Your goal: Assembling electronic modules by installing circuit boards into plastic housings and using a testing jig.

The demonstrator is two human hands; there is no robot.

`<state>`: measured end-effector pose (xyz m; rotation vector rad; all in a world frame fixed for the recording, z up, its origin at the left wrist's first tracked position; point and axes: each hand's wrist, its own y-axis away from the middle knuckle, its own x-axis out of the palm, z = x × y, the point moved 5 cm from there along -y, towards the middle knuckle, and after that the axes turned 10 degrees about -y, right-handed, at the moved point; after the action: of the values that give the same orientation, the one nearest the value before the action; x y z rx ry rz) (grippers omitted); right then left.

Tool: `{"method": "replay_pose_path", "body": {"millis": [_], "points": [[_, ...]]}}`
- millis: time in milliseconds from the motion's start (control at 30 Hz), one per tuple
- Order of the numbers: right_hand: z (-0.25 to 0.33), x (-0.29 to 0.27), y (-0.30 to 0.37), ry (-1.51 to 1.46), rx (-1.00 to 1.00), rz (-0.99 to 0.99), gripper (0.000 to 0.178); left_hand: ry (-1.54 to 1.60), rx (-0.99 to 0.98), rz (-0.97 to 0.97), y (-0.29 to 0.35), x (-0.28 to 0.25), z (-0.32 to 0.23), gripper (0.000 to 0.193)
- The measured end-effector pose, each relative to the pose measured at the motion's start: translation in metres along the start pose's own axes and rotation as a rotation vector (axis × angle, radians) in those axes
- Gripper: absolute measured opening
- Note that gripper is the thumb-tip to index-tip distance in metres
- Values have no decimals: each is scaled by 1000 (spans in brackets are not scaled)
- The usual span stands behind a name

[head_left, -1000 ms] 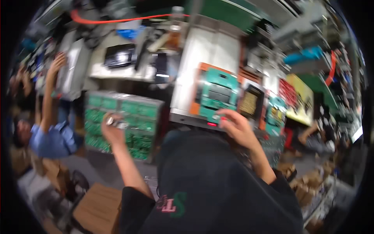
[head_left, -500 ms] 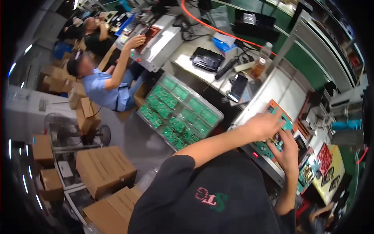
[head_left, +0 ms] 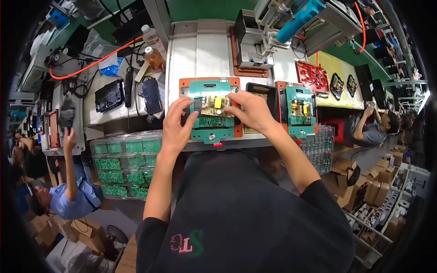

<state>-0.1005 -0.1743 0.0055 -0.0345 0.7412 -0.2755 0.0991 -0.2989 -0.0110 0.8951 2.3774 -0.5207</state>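
A circuit board (head_left: 210, 107) with a yellow transformer and other tall parts lies over a teal fixture plate (head_left: 208, 134) set in an orange frame (head_left: 184, 84). At the board's left edge, my left hand (head_left: 174, 125) grips it between bent fingers and thumb. My right hand (head_left: 256, 113) pinches the opposite edge. Some of the board's rim is hidden behind my fingers. Beside my right hand, a second teal fixture (head_left: 298, 120) in an orange frame holds a similar board with a yellow part.
A black bin (head_left: 261, 90) with small parts sits between the fixtures. Behind stands a machine with a blue cylinder (head_left: 300, 20). Trays of green boards (head_left: 127, 164) lie lower left. Bottles (head_left: 154, 59) and a black phone-like device (head_left: 151, 94) are left. A person in blue (head_left: 75, 198) works farther left.
The view has swung to the right, so the fixture now lies straight ahead. My hands have moved apart, from close together over the fixture to opposite edges of the board.
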Motion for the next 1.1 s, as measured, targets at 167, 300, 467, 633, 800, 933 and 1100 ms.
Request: {"method": "replay_pose_path", "body": {"millis": [167,300,467,633,800,933,1100], "points": [[5,22,-16,14,-52,40,36,-92,30,-102,8,2,5,36],[-3,29,-18,84,-11,138,37,-195,131,-59,7,10,6,34],[-1,31,-16,115,24,149,37,-254,185,-113,10,17,11,27],[9,22,-18,181,-18,128,40,-237,164,-206,3,13,1,25],[34,-10,-1,14,97,-127,34,415,-244,-162,40,4,-6,37],[60,21,31,-211,233,-184,30,887,-379,18,53,39,-30,51],[78,-16,15,-193,-12,-108,44,925,-437,430,33,13,-17,47]]}}
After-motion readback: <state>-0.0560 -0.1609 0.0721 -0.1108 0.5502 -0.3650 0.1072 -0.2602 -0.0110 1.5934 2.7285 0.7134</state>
